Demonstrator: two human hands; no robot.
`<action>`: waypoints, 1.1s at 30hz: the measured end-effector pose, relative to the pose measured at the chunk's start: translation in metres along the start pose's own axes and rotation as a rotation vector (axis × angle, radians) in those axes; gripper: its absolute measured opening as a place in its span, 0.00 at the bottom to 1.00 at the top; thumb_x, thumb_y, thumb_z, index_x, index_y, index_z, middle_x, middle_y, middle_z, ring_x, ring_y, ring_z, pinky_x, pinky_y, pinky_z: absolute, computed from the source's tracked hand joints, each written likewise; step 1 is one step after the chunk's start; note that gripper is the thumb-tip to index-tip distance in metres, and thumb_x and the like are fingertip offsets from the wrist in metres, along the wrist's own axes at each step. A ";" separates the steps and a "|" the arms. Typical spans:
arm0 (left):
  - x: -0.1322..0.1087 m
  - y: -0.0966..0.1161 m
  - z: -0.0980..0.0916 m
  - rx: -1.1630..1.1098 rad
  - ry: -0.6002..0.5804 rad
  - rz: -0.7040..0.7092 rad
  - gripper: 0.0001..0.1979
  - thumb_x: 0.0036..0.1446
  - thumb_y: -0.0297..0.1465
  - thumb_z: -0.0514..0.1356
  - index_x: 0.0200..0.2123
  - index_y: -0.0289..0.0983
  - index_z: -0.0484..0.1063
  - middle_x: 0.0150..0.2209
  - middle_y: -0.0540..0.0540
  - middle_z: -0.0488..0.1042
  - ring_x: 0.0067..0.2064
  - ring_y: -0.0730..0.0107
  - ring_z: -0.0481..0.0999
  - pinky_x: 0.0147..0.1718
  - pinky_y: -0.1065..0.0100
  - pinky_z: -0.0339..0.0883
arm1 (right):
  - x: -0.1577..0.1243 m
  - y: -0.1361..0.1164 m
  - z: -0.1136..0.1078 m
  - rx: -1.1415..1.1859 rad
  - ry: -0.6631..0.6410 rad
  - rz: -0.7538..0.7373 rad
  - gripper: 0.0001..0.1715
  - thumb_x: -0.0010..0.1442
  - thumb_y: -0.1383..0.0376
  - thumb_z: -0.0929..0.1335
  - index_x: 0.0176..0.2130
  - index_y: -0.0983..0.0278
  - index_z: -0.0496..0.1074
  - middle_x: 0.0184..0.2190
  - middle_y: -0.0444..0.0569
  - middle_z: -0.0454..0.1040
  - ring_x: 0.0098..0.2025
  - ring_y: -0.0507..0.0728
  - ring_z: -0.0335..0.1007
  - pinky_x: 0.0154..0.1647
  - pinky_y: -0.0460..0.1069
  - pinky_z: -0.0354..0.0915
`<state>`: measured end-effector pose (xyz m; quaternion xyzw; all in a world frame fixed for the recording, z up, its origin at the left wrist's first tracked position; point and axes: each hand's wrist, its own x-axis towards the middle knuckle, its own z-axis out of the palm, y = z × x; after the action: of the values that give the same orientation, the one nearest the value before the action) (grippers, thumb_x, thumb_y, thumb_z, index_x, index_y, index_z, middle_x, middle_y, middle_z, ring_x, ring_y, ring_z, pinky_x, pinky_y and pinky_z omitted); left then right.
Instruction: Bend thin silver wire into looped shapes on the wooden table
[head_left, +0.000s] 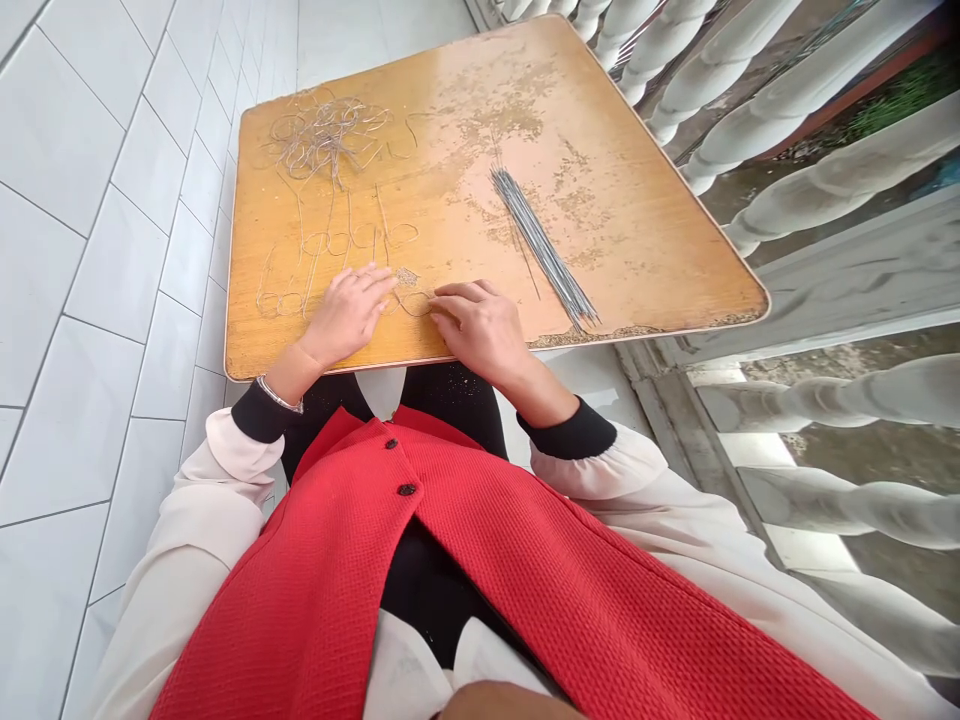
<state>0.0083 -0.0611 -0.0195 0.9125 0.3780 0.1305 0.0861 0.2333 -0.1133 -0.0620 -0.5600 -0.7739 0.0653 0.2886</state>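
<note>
On the wooden table, a thin wire bent into a loop [414,305] lies between my two hands. My right hand [480,325] has its thumb and forefinger closed on the right edge of this wire loop. My left hand [349,310] rests at the loop's left side, fingers stretched out over the tabletop; whether its thumb touches the wire is hidden. Just beyond the fingertips sits a small heap of tiny metal bits [406,276]. Several long wires with looped ends [341,240] lie in a row past my left hand.
A tangled pile of looped wires [330,135] occupies the table's far left. Right of centre lies a bundle of straight grey wires [544,250], one wire slightly apart. The table [660,260] has a worn surface. White tiled wall [97,250] stands left; a white balustrade [810,190] stands right.
</note>
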 end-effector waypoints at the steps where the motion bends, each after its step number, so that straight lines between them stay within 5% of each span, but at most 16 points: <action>1: -0.002 0.004 0.001 0.009 -0.018 0.008 0.23 0.69 0.28 0.49 0.63 0.38 0.70 0.67 0.39 0.69 0.71 0.55 0.64 0.70 0.45 0.53 | 0.000 -0.001 0.000 -0.001 -0.009 -0.016 0.20 0.68 0.65 0.61 0.44 0.63 0.81 0.48 0.58 0.79 0.48 0.66 0.72 0.53 0.63 0.66; 6: -0.005 0.016 0.005 0.073 -0.113 -0.004 0.21 0.69 0.28 0.51 0.62 0.36 0.72 0.67 0.37 0.69 0.72 0.53 0.62 0.71 0.44 0.51 | 0.000 -0.008 0.007 -0.029 -0.019 -0.035 0.21 0.69 0.65 0.60 0.43 0.64 0.82 0.47 0.60 0.79 0.47 0.66 0.70 0.52 0.62 0.67; 14: -0.009 0.016 0.010 0.092 -0.097 0.093 0.21 0.68 0.29 0.54 0.62 0.39 0.72 0.69 0.37 0.65 0.73 0.49 0.60 0.70 0.40 0.52 | 0.018 -0.008 -0.004 -0.066 -0.037 -0.012 0.22 0.68 0.65 0.60 0.46 0.65 0.82 0.45 0.60 0.78 0.46 0.66 0.70 0.48 0.59 0.66; 24: -0.012 0.010 0.019 0.061 -0.115 0.109 0.21 0.68 0.28 0.54 0.62 0.41 0.72 0.72 0.33 0.58 0.73 0.49 0.59 0.69 0.38 0.52 | 0.058 -0.003 -0.002 -0.166 -0.280 -0.117 0.19 0.65 0.67 0.61 0.42 0.64 0.81 0.42 0.57 0.78 0.42 0.62 0.72 0.41 0.55 0.62; 33: -0.015 0.010 0.014 0.068 -0.092 0.083 0.20 0.66 0.28 0.57 0.60 0.40 0.74 0.73 0.34 0.58 0.74 0.47 0.57 0.70 0.38 0.49 | 0.054 0.003 0.005 -0.256 -0.243 -0.110 0.18 0.67 0.67 0.59 0.42 0.68 0.77 0.44 0.65 0.76 0.44 0.67 0.69 0.41 0.58 0.62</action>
<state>0.0093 -0.0791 -0.0331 0.9349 0.3394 0.0789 0.0670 0.2219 -0.0622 -0.0474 -0.5368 -0.8346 0.0174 0.1225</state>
